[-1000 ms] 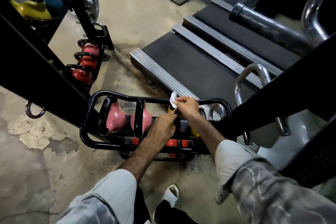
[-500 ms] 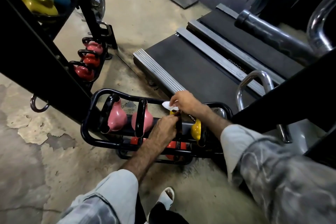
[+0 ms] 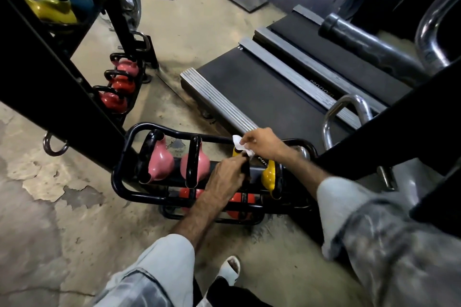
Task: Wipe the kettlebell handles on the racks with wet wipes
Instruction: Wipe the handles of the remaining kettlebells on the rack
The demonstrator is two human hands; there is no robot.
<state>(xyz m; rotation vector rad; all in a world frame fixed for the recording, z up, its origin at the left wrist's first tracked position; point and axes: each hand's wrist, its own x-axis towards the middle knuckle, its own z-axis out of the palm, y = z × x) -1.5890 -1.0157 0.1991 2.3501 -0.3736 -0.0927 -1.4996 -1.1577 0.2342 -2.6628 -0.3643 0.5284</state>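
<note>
The right hand (image 3: pixel 264 143) pinches a wet wipe (image 3: pixel 240 145) over a yellow kettlebell (image 3: pixel 269 175) whose handle the left hand (image 3: pixel 228 177) grips; the pink kettlebells (image 3: pixel 161 163) look still undone.

The low kettlebell rack (image 3: pixel 129 182) shows white letters "PRO"; the treadmill rail's (image 3: pixel 294 77) print is illegible.

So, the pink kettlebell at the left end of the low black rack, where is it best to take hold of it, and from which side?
Probably grip the pink kettlebell by its thick black loop handle, coming from above. The handle stands upward and is free; the rack's black tube rail surrounds the body.
</note>
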